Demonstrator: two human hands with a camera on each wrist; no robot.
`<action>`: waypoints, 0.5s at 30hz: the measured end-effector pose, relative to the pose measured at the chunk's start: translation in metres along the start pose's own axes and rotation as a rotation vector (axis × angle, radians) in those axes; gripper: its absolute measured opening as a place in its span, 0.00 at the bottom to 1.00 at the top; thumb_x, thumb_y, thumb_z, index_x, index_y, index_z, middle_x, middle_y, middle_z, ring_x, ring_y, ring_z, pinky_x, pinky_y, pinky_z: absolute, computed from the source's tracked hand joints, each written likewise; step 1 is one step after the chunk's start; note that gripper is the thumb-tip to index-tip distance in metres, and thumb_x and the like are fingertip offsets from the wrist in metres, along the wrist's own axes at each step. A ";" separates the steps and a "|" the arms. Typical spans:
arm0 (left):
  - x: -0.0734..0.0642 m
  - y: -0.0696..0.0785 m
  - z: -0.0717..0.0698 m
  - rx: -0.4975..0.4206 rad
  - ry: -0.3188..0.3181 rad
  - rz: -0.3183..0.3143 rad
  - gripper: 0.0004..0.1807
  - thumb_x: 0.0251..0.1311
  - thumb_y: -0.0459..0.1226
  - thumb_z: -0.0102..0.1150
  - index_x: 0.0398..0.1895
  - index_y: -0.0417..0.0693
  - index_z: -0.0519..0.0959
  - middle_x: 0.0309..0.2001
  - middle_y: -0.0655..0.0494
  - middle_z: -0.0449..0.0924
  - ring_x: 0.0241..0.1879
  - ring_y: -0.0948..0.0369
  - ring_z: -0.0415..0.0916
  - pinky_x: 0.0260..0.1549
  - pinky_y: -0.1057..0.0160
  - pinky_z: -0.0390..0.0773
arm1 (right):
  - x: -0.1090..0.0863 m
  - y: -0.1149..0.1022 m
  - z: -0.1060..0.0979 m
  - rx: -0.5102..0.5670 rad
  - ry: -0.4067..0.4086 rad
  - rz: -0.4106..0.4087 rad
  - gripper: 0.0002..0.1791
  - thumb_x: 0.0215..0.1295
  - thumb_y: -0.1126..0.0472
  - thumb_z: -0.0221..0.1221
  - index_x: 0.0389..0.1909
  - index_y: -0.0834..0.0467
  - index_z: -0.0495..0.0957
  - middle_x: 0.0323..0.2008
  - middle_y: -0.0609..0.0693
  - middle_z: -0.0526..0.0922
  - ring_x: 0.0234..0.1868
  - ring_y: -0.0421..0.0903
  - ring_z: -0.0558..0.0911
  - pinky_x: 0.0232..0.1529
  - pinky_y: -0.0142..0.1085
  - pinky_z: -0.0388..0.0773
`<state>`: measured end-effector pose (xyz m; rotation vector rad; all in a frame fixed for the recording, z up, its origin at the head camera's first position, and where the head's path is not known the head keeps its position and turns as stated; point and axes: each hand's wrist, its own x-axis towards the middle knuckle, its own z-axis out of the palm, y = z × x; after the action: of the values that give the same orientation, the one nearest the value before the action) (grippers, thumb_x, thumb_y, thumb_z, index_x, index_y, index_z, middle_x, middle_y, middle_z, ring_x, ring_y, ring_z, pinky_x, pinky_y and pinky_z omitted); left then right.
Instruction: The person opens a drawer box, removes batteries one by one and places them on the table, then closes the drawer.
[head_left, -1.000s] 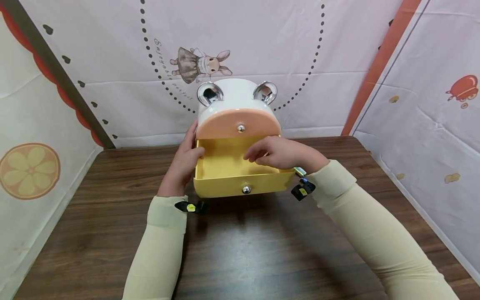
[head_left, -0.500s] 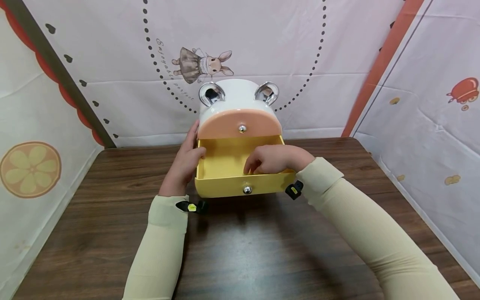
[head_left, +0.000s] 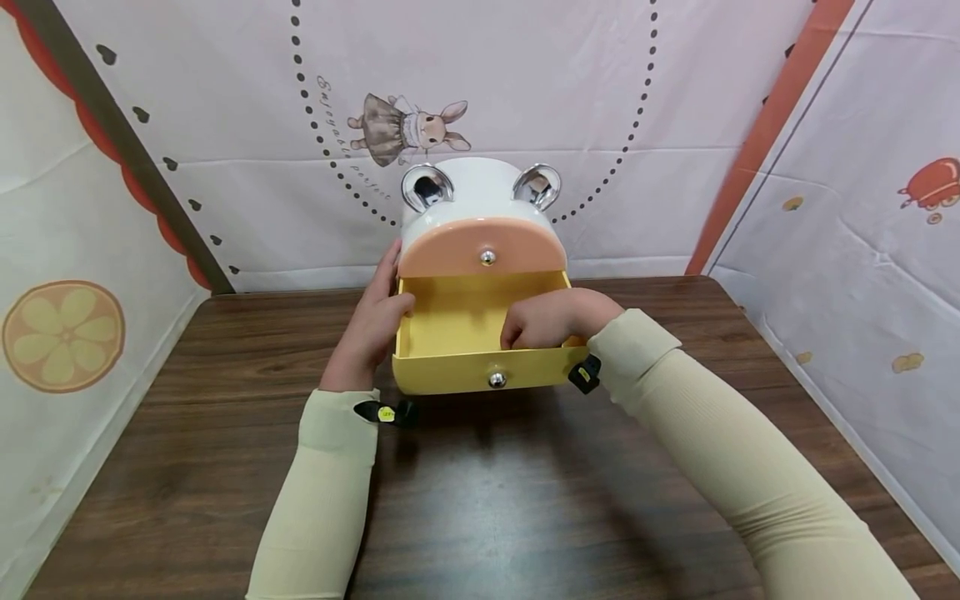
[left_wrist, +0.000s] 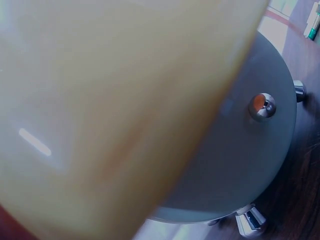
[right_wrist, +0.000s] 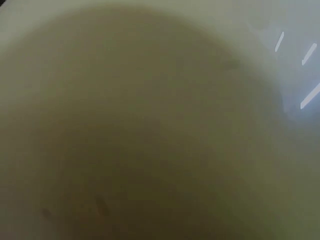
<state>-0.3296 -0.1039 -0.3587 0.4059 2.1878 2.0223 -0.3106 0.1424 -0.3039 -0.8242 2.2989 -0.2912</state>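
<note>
A white box with a rounded top [head_left: 480, 187] and silver ears has a peach upper drawer [head_left: 450, 250], pushed in. Its yellow lower drawer [head_left: 442, 373] is pulled out. My left hand [head_left: 371, 325] rests along the box's left side, its thumb over the drawer's left edge. Inside the drawer, toward the right, is my right hand [head_left: 547, 318] with fingers bent down. The drawer front hides its fingertips, so anything held there cannot be seen. In the left wrist view, a pale yellow surface fills much of the picture beside a silver knob [left_wrist: 262, 106]. The right wrist view is blurred yellow.
The box stands at the back of a dark wooden table [head_left: 480, 500], close to a printed cloth backdrop [head_left: 600, 83]. More cloth hangs at both sides. A small white and green object [left_wrist: 312, 30] shows in the left wrist view's corner.
My right hand has lowered into the yellow drawer, its fingers bending further down, then shifted slightly right. My left hand has kept its place on the box.
</note>
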 end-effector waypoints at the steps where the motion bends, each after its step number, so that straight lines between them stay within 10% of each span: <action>1: 0.000 0.000 0.000 0.002 0.000 0.000 0.52 0.51 0.24 0.41 0.77 0.73 0.40 0.78 0.64 0.42 0.71 0.55 0.50 0.58 0.48 0.62 | 0.000 0.000 0.000 -0.001 -0.007 0.002 0.16 0.64 0.65 0.48 0.28 0.51 0.84 0.21 0.40 0.72 0.22 0.38 0.66 0.29 0.31 0.63; 15: 0.001 -0.002 0.000 0.018 0.010 -0.001 0.52 0.51 0.25 0.42 0.77 0.71 0.40 0.78 0.64 0.41 0.72 0.56 0.48 0.59 0.49 0.62 | 0.005 0.002 0.002 -0.003 -0.029 -0.015 0.16 0.58 0.69 0.50 0.15 0.49 0.74 0.15 0.41 0.61 0.18 0.38 0.59 0.23 0.31 0.55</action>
<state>-0.3305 -0.1040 -0.3605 0.3979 2.2126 2.0098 -0.3130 0.1410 -0.3085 -0.8426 2.2676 -0.2814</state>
